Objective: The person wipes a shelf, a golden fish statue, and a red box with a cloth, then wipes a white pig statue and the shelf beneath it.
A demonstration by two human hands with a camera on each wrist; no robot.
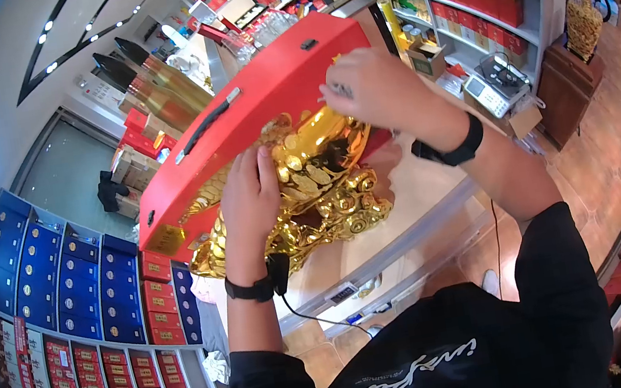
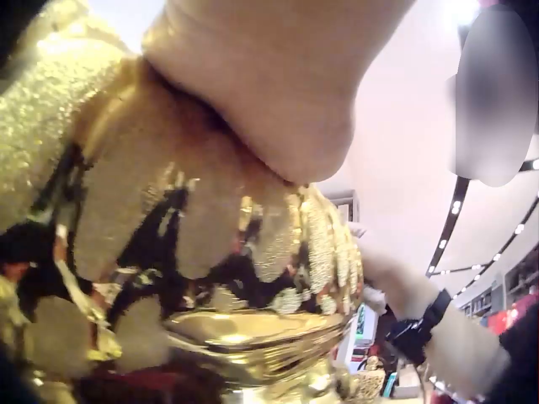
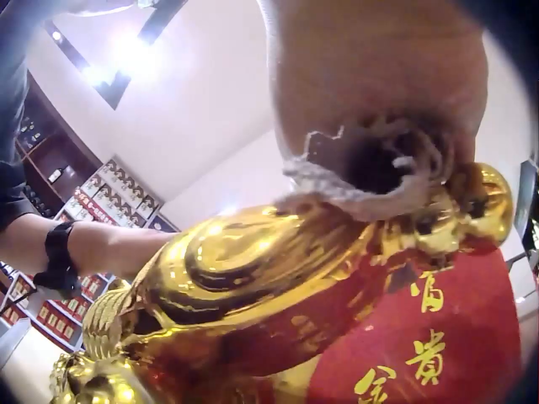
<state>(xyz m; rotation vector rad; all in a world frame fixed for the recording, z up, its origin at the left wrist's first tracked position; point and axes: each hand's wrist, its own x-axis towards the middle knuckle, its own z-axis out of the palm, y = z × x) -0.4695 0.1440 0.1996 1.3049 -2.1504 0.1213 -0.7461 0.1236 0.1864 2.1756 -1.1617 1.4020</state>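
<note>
A shiny gold figurine (image 1: 353, 208) with coin shapes and rounded, moulded parts lies before me at the red case. My left hand (image 1: 248, 187) rests on its left part, fingers fairly straight. In the left wrist view the heel of that hand (image 2: 261, 93) sits over the gold surface. Toward the figurine's other end, my right hand (image 1: 379, 87) grips a crumpled greyish cloth (image 3: 362, 198). That cloth touches the gold top in the right wrist view, and the right fingertips are hidden behind the hand.
A large red case (image 1: 269, 80) with a black handle stands right behind the figurine. Under it is a pale counter (image 1: 436, 175) with a clear edge. Blue boxes (image 1: 36, 267) fill shelves at left. A white desk device (image 1: 488, 95) stands at right, near red-boxed shelves.
</note>
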